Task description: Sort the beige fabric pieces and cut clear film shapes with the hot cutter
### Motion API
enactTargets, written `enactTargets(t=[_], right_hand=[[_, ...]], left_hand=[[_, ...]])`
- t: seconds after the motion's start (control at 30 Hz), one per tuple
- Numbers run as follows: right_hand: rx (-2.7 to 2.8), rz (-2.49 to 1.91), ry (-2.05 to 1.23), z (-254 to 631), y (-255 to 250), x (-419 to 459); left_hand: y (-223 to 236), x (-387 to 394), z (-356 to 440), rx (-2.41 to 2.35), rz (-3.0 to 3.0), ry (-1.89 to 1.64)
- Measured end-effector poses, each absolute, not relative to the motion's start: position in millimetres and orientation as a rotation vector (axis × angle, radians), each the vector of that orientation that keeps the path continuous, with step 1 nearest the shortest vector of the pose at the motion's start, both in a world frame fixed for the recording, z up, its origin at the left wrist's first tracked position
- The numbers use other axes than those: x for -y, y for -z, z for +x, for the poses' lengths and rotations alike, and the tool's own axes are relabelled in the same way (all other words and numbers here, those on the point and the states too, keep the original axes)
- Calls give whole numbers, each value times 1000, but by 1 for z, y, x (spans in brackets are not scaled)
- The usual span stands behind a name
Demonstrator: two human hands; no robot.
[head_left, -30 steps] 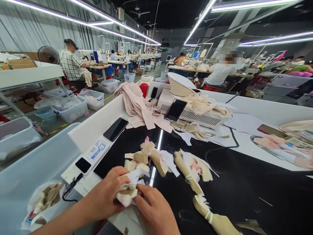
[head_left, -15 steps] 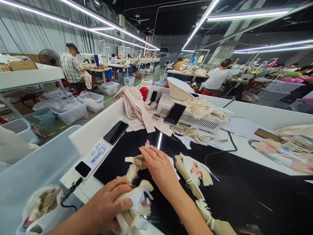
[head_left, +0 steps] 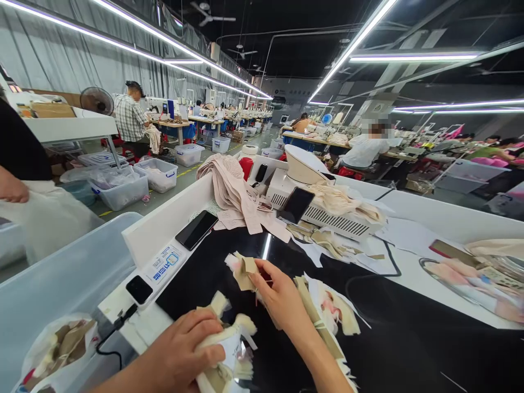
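My left hand (head_left: 184, 355) is closed around a bundle of beige fabric pieces with a white paper tag (head_left: 227, 341) at the near edge of the black table top (head_left: 409, 338). My right hand (head_left: 280, 297) reaches forward and pinches a second small bundle of beige fabric pieces (head_left: 243, 270), lifted slightly off the black surface. Just right of that hand lie more tied beige bundles (head_left: 327, 311) with white paper.
A phone (head_left: 196, 230) and a small device (head_left: 139, 289) lie on the white ledge at left. Behind are a beige fabric stack (head_left: 229, 183), a white machine (head_left: 323, 210) and a clear bin (head_left: 61, 273). A person (head_left: 24, 185) stands at far left.
My right hand has closed on the small beige bundle and raised it. My left hand has stayed on its bundle. The view has tilted up, and a person has come in at far left.
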State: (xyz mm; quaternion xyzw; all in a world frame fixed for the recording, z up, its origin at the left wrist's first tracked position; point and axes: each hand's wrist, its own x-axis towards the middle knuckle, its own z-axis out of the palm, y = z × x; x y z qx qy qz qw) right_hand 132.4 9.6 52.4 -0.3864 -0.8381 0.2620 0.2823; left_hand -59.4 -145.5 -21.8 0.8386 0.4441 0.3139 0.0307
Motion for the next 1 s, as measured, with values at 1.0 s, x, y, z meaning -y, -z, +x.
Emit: enactTargets(t=[1.0], right_hand=[[2047, -1335, -294, 165, -18, 35]], left_hand=[[-8, 144, -57, -1499, 2444, -552]])
